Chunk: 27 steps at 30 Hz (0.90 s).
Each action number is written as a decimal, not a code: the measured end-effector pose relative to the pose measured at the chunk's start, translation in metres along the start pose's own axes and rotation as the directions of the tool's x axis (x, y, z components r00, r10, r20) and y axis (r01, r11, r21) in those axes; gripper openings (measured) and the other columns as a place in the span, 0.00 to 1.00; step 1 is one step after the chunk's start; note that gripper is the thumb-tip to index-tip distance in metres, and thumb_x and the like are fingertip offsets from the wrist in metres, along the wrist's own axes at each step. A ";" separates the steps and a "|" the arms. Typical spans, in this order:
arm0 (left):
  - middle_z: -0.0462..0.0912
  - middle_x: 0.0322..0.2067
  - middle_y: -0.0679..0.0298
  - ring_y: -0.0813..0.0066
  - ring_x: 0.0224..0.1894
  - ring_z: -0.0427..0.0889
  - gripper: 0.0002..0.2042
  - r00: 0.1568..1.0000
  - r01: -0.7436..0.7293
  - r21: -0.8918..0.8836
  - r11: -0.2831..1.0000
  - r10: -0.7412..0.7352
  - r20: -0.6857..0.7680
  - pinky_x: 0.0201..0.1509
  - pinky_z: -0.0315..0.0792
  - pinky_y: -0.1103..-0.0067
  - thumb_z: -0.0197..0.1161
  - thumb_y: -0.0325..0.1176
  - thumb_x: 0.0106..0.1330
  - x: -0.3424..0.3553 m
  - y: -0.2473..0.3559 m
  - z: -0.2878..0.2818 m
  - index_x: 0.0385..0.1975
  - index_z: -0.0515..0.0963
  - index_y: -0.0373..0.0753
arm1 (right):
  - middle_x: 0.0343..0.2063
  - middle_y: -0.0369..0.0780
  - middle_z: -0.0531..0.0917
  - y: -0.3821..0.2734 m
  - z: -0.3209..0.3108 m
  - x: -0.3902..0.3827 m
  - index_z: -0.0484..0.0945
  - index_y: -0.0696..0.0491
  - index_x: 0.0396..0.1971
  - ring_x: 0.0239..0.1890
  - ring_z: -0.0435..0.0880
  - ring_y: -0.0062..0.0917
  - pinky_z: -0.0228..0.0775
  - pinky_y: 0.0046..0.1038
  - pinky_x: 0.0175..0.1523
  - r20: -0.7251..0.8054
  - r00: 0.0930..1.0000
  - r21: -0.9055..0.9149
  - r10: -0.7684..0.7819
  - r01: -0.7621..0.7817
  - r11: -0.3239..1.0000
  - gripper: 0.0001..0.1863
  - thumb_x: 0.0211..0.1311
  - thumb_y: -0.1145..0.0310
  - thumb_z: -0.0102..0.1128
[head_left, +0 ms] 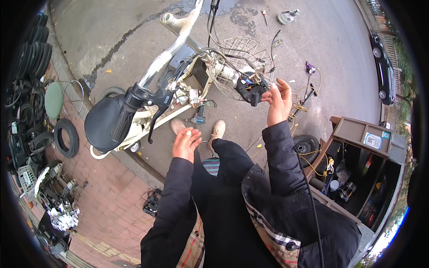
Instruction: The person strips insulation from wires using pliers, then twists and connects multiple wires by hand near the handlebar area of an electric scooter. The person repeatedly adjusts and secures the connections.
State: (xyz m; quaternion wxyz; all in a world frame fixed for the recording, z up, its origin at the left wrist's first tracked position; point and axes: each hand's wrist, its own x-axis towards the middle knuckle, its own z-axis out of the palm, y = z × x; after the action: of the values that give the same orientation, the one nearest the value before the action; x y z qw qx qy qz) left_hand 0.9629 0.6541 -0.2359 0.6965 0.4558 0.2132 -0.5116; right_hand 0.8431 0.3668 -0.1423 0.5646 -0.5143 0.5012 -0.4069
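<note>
A pale electric bike stands in front of me, its handlebar (pixel 154 67) at the upper left with a black grip (pixel 127 114) and brake lever. My left hand (pixel 185 144) hovers below the bike frame, palm up, its fingers loosely curled and apart, holding nothing I can see. At the front of the bike, my right hand (pixel 279 102) is raised beside an opened black housing (pixel 251 89) with coloured wires showing. Its fingertips are at the housing's edge; whether they touch it I cannot tell. Loose wires and connectors (pixel 193 96) hang out of the bike's body.
A wire basket (pixel 241 49) lies beyond the housing. A blue power drill (pixel 197 117) rests near my shoes. At right are a tool cabinet (pixel 353 178), a tire (pixel 306 145) and a floor pump (pixel 308 96) with yellow cord. Several tires (pixel 67 138) and parts line the left.
</note>
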 end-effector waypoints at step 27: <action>0.60 0.10 0.75 0.87 0.09 0.53 0.23 0.998 -0.052 0.287 0.957 0.056 -0.008 0.14 0.46 0.80 0.68 0.30 0.68 0.098 -0.006 -0.044 0.13 0.62 0.46 | 0.33 0.32 0.79 0.069 0.047 -0.149 0.73 0.58 0.48 0.33 0.77 0.12 0.71 0.18 0.40 0.281 0.920 -0.133 0.274 -0.246 0.960 0.13 0.67 0.74 0.63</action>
State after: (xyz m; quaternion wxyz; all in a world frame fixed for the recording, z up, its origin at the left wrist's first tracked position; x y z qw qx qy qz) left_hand 1.0027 0.6407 -0.3352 0.6350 0.5617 0.1299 -0.5141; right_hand 0.8611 0.5295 -0.1899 0.6573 -0.5246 0.4933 -0.2222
